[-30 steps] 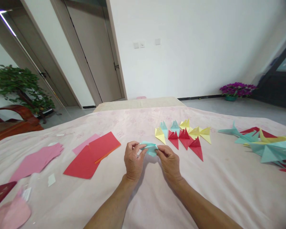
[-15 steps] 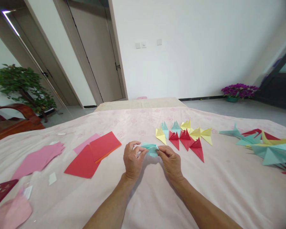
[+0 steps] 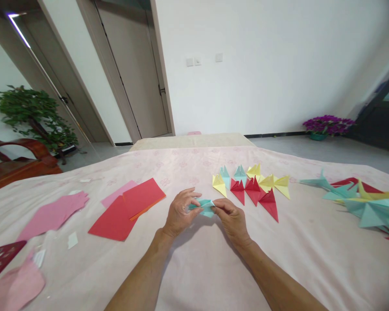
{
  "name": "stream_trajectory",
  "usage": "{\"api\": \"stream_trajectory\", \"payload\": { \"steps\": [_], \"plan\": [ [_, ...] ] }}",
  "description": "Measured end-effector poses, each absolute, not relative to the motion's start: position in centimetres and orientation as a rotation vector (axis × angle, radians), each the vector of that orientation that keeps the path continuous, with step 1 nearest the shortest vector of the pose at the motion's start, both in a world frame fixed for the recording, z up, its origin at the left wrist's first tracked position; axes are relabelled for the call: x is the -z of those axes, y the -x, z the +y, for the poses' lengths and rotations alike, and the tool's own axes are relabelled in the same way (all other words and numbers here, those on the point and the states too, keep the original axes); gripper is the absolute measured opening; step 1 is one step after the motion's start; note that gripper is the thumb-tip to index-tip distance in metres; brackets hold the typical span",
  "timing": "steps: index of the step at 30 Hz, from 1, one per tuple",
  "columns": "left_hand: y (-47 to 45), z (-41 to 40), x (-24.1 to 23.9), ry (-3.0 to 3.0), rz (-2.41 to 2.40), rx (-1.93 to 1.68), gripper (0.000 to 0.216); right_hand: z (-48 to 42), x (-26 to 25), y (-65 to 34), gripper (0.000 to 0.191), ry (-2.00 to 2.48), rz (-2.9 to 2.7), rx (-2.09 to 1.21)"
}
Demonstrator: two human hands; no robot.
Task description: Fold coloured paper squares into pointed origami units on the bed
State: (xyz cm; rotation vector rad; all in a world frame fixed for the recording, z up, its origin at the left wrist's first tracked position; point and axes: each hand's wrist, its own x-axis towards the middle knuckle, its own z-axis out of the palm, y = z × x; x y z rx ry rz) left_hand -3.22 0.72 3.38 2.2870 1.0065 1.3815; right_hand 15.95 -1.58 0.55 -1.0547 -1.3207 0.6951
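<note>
Between my two hands, above the pale pink cloth, is a small piece of folded light-blue paper (image 3: 207, 208). My left hand (image 3: 181, 211) pinches its left side between thumb and fingers. The right edge is gripped by the thumb and fingertips of my right hand (image 3: 231, 217). My fingers partly cover the paper, so its full fold is hidden. Just beyond my right hand stand several small folded paper pieces, among them a red one (image 3: 269, 203), a yellow one (image 3: 219, 183) and a light-blue one (image 3: 240, 172).
Red paper sheets (image 3: 113, 218) and pink paper sheets (image 3: 53, 216) lie to the left on the cloth (image 3: 194, 276). A red phone (image 3: 3, 259) rests at the left edge. Paper cranes (image 3: 369, 209) in blue, yellow and red are heaped on the far right.
My left hand has shifted slightly, its fingers now reaching further over the paper's left side. The right hand keeps its pinch. The view has moved a little.
</note>
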Motion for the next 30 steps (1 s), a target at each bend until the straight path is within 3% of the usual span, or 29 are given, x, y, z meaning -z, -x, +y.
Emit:
{"api": "stream_trajectory", "payload": {
  "steps": [11,30],
  "plan": [
    [2.9,0.7,-3.3,-2.294,1.028,-1.438,0.011,-1.5,-0.5,-16.0,0.01,1.059,-1.303,-0.727],
    [1.6,-0.4,-3.4,-2.349,1.028,-1.491,0.003,-1.9,0.0,-15.4,0.011,1.043,-1.433,-0.659]
  ]
}}
